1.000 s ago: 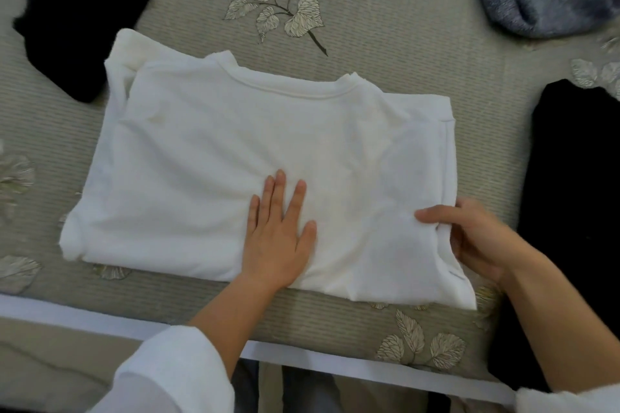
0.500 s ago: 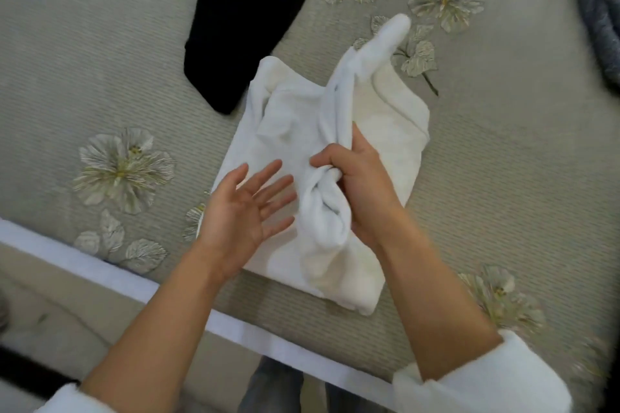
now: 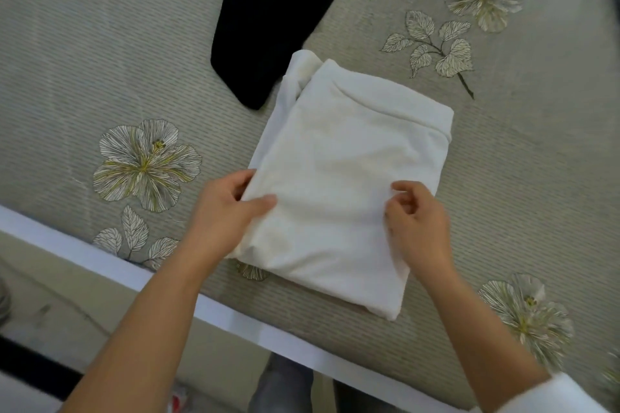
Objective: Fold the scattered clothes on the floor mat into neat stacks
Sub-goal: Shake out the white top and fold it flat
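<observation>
Garment (image 3: pixel 342 171) folded | left hand (image 3: pixel 224 211) pinches edge | right hand (image 3: pixel 417 223) curled atop

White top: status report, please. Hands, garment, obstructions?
Left hand grips white top at its left edge. Right hand curled on its right side, grip unclear. Top folded, flat on mat. Black garment beside far corner.

Home interior, floor level. Woven floor mat (image 3: pixel 100 43) fills view, printed flowers (image 3: pixel 144 164) at 9 o'clock, white fabric border (image 3: pixel 84 248) along 7 o'clock edge, beige hard floor (image 3: pixel 50 295) beyond. Household laundry on mat: black garment (image 3: pixel 268 9) at 12 o'clock, folded white garment (image 3: pixel 342 177) at centre.
</observation>
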`<state>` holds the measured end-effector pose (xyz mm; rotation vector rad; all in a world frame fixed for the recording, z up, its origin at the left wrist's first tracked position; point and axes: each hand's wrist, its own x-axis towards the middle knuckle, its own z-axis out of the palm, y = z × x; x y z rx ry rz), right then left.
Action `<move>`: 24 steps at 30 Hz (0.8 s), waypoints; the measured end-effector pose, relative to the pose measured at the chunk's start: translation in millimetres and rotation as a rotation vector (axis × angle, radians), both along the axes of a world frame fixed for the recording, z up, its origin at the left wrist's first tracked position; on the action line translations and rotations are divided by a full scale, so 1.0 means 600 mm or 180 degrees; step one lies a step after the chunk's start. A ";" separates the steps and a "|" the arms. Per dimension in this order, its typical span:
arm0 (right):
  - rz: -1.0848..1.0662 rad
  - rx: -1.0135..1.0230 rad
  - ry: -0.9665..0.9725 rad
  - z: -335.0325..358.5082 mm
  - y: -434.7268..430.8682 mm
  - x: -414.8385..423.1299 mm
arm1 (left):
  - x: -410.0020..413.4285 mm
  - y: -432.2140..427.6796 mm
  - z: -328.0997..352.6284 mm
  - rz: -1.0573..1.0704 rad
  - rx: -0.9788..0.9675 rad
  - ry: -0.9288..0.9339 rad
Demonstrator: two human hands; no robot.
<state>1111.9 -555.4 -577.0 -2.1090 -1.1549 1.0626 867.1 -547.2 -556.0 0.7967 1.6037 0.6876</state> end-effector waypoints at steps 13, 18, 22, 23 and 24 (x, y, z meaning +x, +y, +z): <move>-0.0743 -0.0776 0.0704 -0.036 0.030 0.074 | -0.021 0.008 -0.025 -0.0431 -0.0935 0.0858; -0.0579 -0.1336 0.0706 -0.002 0.022 0.113 | 0.022 0.082 0.020 -0.0790 -0.0239 0.1421; -0.0818 -0.2112 0.1292 0.022 -0.070 0.136 | 0.080 0.137 0.045 -0.1928 0.0058 0.2037; -0.0810 -0.2474 0.1471 0.028 -0.101 0.132 | 0.094 0.146 0.045 -0.2030 0.0208 0.2277; -0.0701 -0.2854 0.1572 0.035 -0.129 0.124 | 0.106 0.151 0.042 -0.2015 0.0367 0.2468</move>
